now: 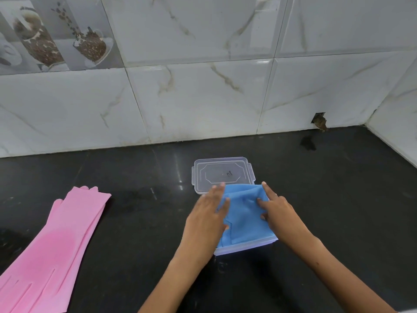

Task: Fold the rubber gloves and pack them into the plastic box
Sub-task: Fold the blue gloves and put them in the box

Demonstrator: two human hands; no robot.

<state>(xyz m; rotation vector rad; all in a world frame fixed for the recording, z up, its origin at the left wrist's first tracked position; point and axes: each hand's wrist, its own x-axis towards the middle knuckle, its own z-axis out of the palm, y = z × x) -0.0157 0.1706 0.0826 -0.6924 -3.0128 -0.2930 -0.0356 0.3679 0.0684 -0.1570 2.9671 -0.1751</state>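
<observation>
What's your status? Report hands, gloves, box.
Both hands, left hand and right hand, pressing folded blue gloves into plastic box. Pink gloves unfolded, left. Lid off, behind box.

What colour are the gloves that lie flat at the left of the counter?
The gloves are pink, seen in the head view, the only one.

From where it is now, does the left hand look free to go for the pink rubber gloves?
Probably yes. The pink rubber gloves lie flat on bare black countertop to the left, nothing between. But the left hand is pressing the folded blue rubber gloves into the clear plastic box.
</observation>
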